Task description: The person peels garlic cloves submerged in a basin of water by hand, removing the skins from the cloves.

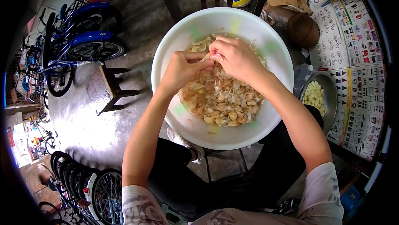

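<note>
Garlic [233, 116] lies with loose skins [202, 87] in white basin [232, 140]; our left hand [181, 68] and right hand [233, 55] pinch one small pale piece [215, 58] above it; we see peeled cloves [314, 97] in metal bowl [331, 100]

The left hand [182, 68] and right hand [237, 55] meet above a white basin [274, 100], pinching a small pale piece [214, 58]. Garlic cloves [233, 116] and papery skins [200, 45] lie in the basin; to the right, a metal bowl [332, 100] holds peeled cloves [314, 96]. A stool [100, 87] and bicycles [89, 38] stand at left.
</note>
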Demonstrator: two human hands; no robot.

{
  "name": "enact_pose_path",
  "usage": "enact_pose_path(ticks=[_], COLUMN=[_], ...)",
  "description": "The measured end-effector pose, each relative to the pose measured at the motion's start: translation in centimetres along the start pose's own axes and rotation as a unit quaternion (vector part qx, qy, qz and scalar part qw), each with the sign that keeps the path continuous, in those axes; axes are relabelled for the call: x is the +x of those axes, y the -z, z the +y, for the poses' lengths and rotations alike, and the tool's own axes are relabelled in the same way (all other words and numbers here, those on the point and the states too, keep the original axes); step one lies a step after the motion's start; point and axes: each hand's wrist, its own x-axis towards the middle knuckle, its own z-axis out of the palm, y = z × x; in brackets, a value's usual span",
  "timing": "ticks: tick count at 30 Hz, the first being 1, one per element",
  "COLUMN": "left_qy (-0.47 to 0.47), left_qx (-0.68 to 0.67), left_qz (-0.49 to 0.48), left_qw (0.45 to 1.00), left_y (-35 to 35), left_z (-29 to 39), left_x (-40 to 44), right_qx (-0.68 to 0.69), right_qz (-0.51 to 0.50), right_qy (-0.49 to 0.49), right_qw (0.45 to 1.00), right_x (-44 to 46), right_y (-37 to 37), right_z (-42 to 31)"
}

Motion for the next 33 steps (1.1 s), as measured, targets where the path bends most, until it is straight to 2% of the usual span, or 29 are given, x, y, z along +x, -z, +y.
enact_pose_path(ticks=[3, 5, 9, 11, 13, 15, 18, 20, 21, 24, 26, 30, 33], left_qy=[0.007, -0.018, 0.013, 0.030, 0.031, 0.032, 0.029, -0.033, -0.033, -0.049, -0.097, -0.119, -0.112], left_qx=[0.064, -0.024, -0.041, -0.118, -0.126, -0.135, -0.110, -0.049, -0.049, 0.000, 0.101, 0.142, 0.151], left_qz=[-0.004, 0.014, -0.011, -0.019, -0.012, -0.006, 0.007, 0.015, 0.015, 0.038, 0.091, 0.104, 0.123], left_qw=[0.998, 0.999, 0.999, 0.992, 0.991, 0.990, 0.993, 0.998, 0.998, 0.998, 0.986, 0.977, 0.974], left_y=[-0.2, -0.6, -0.4, -0.4, -0.2, -0.2, -0.4, -0.5, -0.5, -0.5, -0.4, -0.7, -0.9], left_z=[0.0, -0.3, -0.2, -0.1, -0.3, -0.3, 0.1, 0.0, -0.1, -0.4, -0.6, -0.4, -0.2], left_x=[0.0, 0.1, 0.1, 0.0, 0.0, -0.1, -0.2, -0.2, -0.2, -0.2, -0.2, -0.3, -0.4], right_qx=[-0.032, -0.001, 0.022, 0.018, 0.015, 0.060, 0.074, 0.050, 0.025, 0.045, 0.069, 0.136, 0.103], right_qz=[-0.007, 0.002, -0.004, -0.001, 0.002, -0.012, 0.025, 0.033, 0.041, 0.015, 0.008, 0.005, 0.027], right_qy=[0.004, -0.006, -0.044, -0.038, -0.033, -0.067, -0.061, -0.048, -0.035, -0.040, -0.053, -0.093, -0.083], right_qw=[0.999, 1.000, 0.999, 0.999, 0.999, 0.996, 0.995, 0.997, 0.998, 0.998, 0.996, 0.986, 0.991], right_x=[-0.1, -0.1, 0.0, 0.0, 0.1, 0.1, -0.1, -0.3, -0.3, -0.3, -0.1, 0.0, 0.1], right_y=[0.0, -0.2, 0.3, 0.3, 0.4, 0.8, 0.1, 0.2, 0.3, 0.8, 1.2, 0.7, 0.9], right_z=[0.0, 0.4, 0.2, 0.4, 0.2, -0.3, 0.1, 0.0, 0.0, -0.1, -0.4, 0.4, 0.3])
